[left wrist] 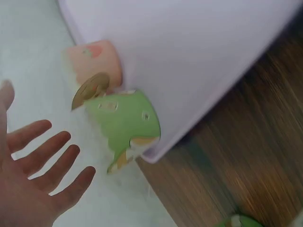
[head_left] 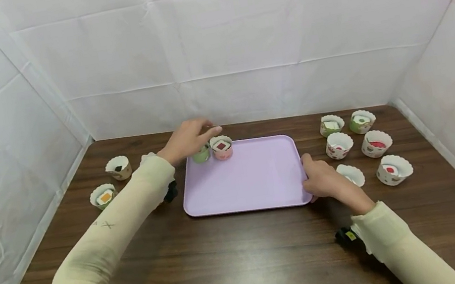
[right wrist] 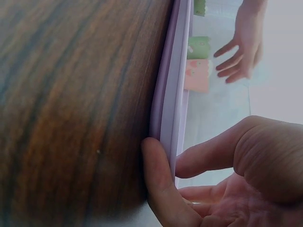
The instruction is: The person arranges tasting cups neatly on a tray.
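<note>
A lilac tray [head_left: 256, 177] lies on the dark wooden table. Two paper baking cups stand in its back left corner, a pink one [head_left: 223, 153] with a dark red diamond on a white piece inside, and a green one [head_left: 201, 155] beside it. My left hand [head_left: 187, 141] is just above these cups; in the left wrist view its fingers are spread and hold nothing, with the green cup [left wrist: 130, 120] nearest. At the tray's right side, my right hand [head_left: 323, 177] grips the rim, and the right wrist view shows thumb and index finger [right wrist: 158, 165] pinching it.
Several patterned paper cups, including a red-dotted one [head_left: 391, 176] and a green one [head_left: 362, 125], stand to the right of the tray. On the left are a beige cup [head_left: 123, 173] and a cup with an orange square [head_left: 103, 199]; another is partly behind my left arm. White sheeting [head_left: 238, 95] encloses the table.
</note>
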### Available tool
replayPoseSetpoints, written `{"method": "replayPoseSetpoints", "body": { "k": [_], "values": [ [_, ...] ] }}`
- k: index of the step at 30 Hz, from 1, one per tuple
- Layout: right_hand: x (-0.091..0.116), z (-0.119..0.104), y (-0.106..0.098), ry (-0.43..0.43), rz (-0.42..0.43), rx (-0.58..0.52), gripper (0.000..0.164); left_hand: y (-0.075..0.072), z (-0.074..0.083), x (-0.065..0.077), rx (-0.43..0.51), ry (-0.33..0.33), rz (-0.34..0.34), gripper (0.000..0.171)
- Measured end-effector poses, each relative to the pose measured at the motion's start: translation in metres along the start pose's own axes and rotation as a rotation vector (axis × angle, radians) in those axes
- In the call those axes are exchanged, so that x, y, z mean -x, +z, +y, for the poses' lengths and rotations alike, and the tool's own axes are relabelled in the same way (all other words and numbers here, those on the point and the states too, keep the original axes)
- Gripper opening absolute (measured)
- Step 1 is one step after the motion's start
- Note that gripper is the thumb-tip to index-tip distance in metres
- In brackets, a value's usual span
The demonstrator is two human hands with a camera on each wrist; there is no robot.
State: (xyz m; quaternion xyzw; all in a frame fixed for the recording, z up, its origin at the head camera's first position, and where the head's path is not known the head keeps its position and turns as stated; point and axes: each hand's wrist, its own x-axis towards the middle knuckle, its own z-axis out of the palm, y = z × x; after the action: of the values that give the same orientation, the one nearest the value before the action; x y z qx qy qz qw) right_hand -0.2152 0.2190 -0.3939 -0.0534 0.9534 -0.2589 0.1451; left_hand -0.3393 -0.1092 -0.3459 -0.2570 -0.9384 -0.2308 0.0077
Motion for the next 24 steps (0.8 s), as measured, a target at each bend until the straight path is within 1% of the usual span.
{"method": "replayPoseSetpoints", "body": {
  "k": [3, 6, 8, 11, 14, 18, 24],
  "values": [
    [0.000, 0.001, -0.001, 0.004, -0.002, 0.008, 0.052, -0.010, -0.001, 0.011, 0.096, -0.029, 0.045, 0.051],
    [-0.001, 0.003, -0.001, 0.002, 0.000, 0.013, 0.052, -0.020, -0.001, 0.024, 0.153, -0.050, 0.064, 0.049],
    [-0.001, 0.004, -0.001, 0.005, 0.005, 0.009, 0.052, -0.026, -0.004, 0.032, 0.158, -0.055, 0.078, 0.050],
    [-0.001, 0.005, 0.000, 0.001, 0.009, -0.003, 0.051, -0.034, -0.012, 0.045, 0.141, -0.074, 0.107, 0.052],
    [-0.001, 0.005, 0.001, -0.012, 0.005, -0.018, 0.051, -0.043, -0.027, 0.059, 0.128, -0.089, 0.144, 0.051],
    [-0.002, 0.005, 0.002, -0.015, 0.006, -0.013, 0.049, -0.056, -0.054, 0.077, 0.131, -0.126, 0.171, 0.049],
    [-0.004, 0.006, 0.001, -0.012, 0.013, -0.003, 0.046, -0.072, -0.091, 0.098, 0.095, -0.206, 0.200, 0.051]
  ]
}}
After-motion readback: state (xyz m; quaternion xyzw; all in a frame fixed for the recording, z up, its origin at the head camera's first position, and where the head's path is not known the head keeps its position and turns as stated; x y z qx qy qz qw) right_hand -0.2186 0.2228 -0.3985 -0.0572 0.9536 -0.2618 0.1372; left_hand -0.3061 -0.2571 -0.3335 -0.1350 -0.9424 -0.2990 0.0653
